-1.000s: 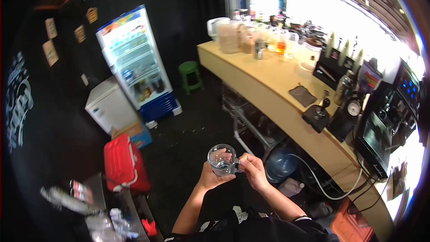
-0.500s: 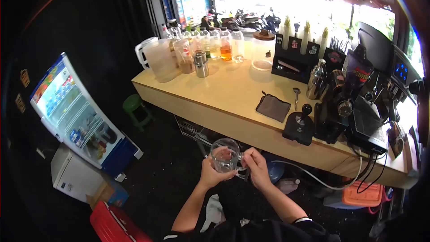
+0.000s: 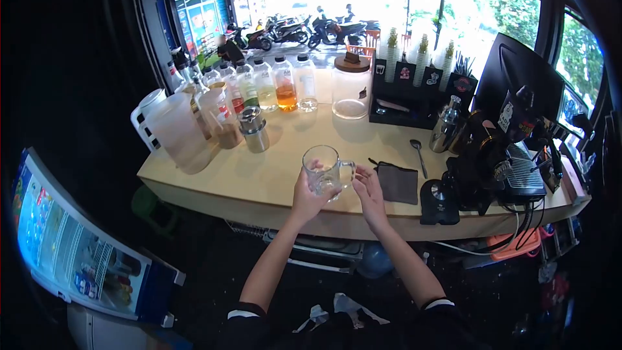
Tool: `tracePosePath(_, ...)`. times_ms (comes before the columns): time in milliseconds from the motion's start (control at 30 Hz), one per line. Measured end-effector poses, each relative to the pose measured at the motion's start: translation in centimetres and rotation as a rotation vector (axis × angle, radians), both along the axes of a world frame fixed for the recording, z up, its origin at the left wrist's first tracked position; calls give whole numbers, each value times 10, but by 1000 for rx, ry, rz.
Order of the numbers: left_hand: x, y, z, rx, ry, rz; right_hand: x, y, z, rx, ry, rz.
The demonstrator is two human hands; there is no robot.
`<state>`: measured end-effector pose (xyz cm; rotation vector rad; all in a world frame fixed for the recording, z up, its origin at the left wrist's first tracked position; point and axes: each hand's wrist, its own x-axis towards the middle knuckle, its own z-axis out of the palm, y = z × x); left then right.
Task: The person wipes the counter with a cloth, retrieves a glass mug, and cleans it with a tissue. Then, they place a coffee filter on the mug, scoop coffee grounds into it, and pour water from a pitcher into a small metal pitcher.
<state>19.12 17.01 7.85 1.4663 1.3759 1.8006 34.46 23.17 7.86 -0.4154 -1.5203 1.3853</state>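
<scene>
My left hand point(image 3: 307, 196) is wrapped round the body of a clear glass mug point(image 3: 322, 158), held upright over the front edge of the counter. The mug's handle points right. Right beside that handle is my right hand point(image 3: 370, 196), its fingers loosely extended and not wrapped round it. Just to the right lies a folded grey cloth point(image 3: 397, 183), with a metal spoon point(image 3: 419, 155) past it. A black tamper mat point(image 3: 439, 204) sits at the counter's front edge.
Plastic pitchers point(image 3: 178, 133), a metal coffee dripper point(image 3: 254, 131) and several bottles point(image 3: 285, 85) stand at the left. A lidded jar point(image 3: 350, 91) and a black cup holder point(image 3: 405, 113) are behind. Rightward are a shaker point(image 3: 447, 126) and an espresso machine point(image 3: 483, 165). A fridge point(image 3: 84, 246) stands lower left.
The mug has risen from below the counter's edge to counter height. My right hand has loosened from its handle. The camera view has moved closer to the counter.
</scene>
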Motion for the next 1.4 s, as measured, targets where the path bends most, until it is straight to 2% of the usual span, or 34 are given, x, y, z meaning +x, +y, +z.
tracePosePath(67,-10,40,-6,55,0,80,-8,26,-15,9,-64,-51)
tracePosePath(167,-20,74,-4,-4,43,84,-23,48,-35,-30,-182,7)
tracePosePath(267,-32,101,-17,-53,96,84,-36,62,-43,-46,-185,-3)
tracePosePath(733,-43,126,-46,-86,102,60,-46,85,-53,-254,-122,36)
tracePosePath(800,-43,125,-45,-122,99,66,-43,84,-48,-145,-283,-64)
tracePosePath(833,-42,124,-45,-122,99,64,-42,85,-48,-146,-282,-67)
tracePosePath(900,-39,122,-41,-45,214,125,-40,87,-44,84,-334,-175)
tracePosePath(1000,-36,117,-31,-75,69,60,-40,86,-38,160,-407,-150)
tracePosePath(1233,-29,105,-25,9,81,109,-40,87,-40,171,-408,-127)
tracePosePath(1300,-21,85,-18,-54,253,314,-34,82,-38,211,-427,-194)
tracePosePath(1400,-9,41,-20,98,391,357,-8,56,-20,277,-418,-234)
